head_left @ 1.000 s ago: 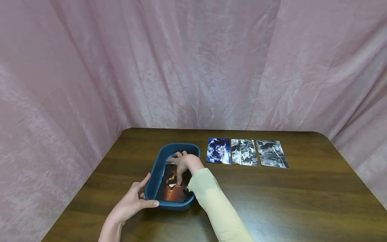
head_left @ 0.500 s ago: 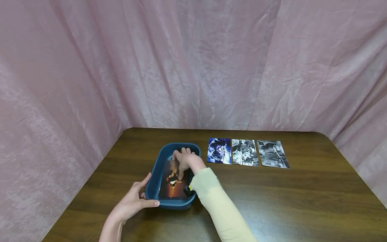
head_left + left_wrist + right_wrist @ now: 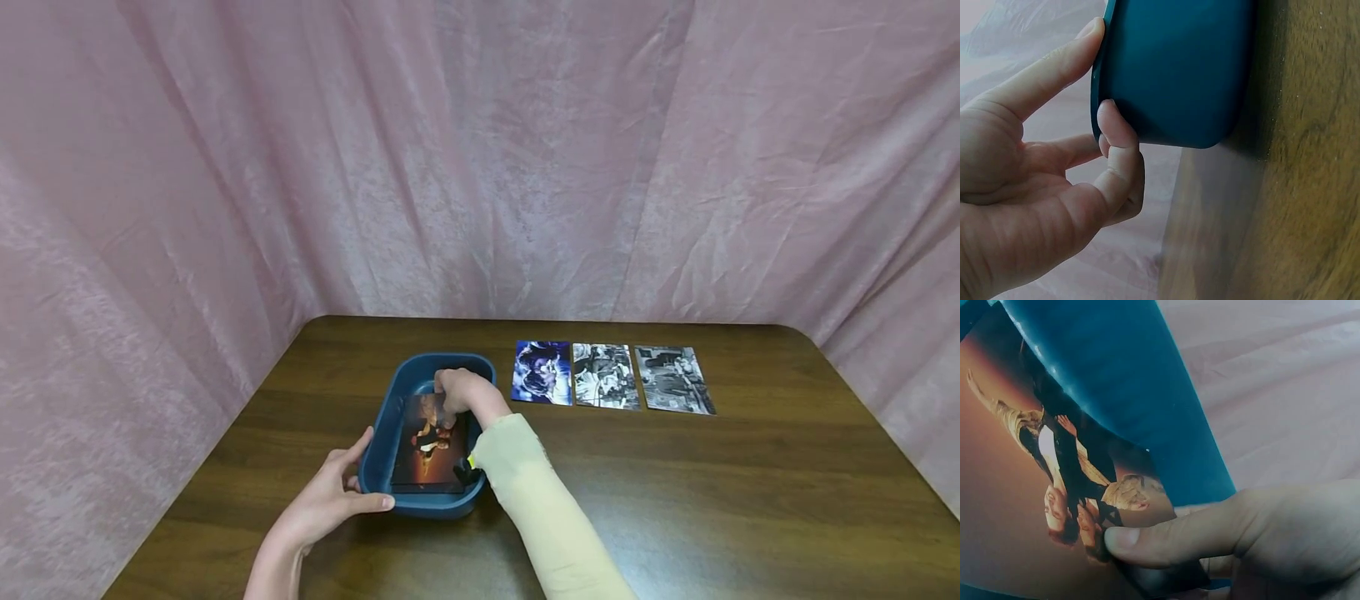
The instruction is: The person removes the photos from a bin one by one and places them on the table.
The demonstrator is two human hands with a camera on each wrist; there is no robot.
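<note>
A dark blue plastic tub (image 3: 390, 417) stands on the brown table. My left hand (image 3: 330, 498) holds its near left corner, thumb on the front wall (image 3: 1179, 69) and fingers against the rim. Inside the tub lies a photo card (image 3: 430, 454) with figures on an orange ground. My right hand (image 3: 459, 393), in a pale yellow sleeve, reaches into the tub and pinches the card's far end, the thumb (image 3: 1166, 540) pressing on the card's face (image 3: 1016, 506). That end is raised off the tub floor.
Three photo cards lie in a row on the table right of the tub: a blue one (image 3: 542, 372) and two black-and-white ones (image 3: 605, 376) (image 3: 673, 380). Pink cloth (image 3: 480, 158) hangs behind and on both sides of the table.
My right hand went from fingers spread over the card to a pinch on its far end, and that end has lifted a little. The left hand has stayed on the tub.
</note>
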